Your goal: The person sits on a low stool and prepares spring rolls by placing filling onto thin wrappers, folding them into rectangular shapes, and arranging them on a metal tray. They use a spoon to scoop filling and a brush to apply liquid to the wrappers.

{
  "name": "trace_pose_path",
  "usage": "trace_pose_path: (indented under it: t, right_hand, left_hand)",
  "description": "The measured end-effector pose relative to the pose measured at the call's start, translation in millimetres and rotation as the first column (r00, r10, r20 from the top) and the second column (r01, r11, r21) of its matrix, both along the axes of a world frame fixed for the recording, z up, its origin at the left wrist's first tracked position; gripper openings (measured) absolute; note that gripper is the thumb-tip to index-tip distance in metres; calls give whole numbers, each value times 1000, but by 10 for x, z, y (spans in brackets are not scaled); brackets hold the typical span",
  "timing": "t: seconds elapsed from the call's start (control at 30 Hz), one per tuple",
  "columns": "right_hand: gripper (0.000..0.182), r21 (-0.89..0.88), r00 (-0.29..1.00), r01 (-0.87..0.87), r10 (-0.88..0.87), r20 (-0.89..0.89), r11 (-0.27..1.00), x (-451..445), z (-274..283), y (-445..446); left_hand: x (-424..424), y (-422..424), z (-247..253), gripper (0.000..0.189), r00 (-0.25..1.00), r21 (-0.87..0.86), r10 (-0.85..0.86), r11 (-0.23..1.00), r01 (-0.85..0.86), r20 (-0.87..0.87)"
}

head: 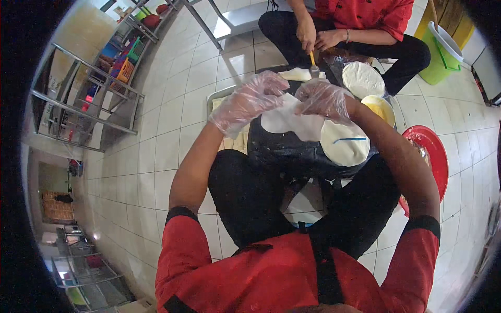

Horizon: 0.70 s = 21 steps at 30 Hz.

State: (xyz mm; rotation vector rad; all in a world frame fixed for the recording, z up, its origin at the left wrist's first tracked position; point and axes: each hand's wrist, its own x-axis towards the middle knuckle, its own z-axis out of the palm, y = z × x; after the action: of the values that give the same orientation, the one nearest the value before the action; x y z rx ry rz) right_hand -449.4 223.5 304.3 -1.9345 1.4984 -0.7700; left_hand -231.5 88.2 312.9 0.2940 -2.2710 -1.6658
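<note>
A thin white pastry wrapper [303,124] is raised before me over a dark, plastic-covered work surface [280,150]. My right hand [327,99], in a clear plastic glove, pinches its upper right part. My gloved left hand [254,99] has its fingers curled at the upper left edge; their grip is unclear. Under my right forearm lies a stack of round wrappers [346,152] with a blue strip [350,139] on top. Beyond my hands, a co-worker's hand [306,35] holds a yellow-handled brush [313,64] at a folded wrapper [295,74].
A tray [213,98] of folded pastry pieces [235,143] sits at left. To the right are another wrapper stack [364,80], a bowl of yellow mixture [377,109] and a red basin [438,164]. Farther off stand a green bucket [438,58] and metal racks [90,105].
</note>
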Motion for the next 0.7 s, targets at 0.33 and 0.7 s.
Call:
trace_pose_path:
  t: [0.33, 0.7]
  right_hand:
    - [21, 156, 998, 54, -49, -32, 986, -133, -558, -300]
    - [45, -137, 998, -20, 11, -67, 990, 286, -274, -343]
  left_hand:
    - [64, -416, -354, 29, 977, -247, 51, 969, 1, 207]
    - [115, -144, -95, 20, 981, -329, 27, 944, 39, 194]
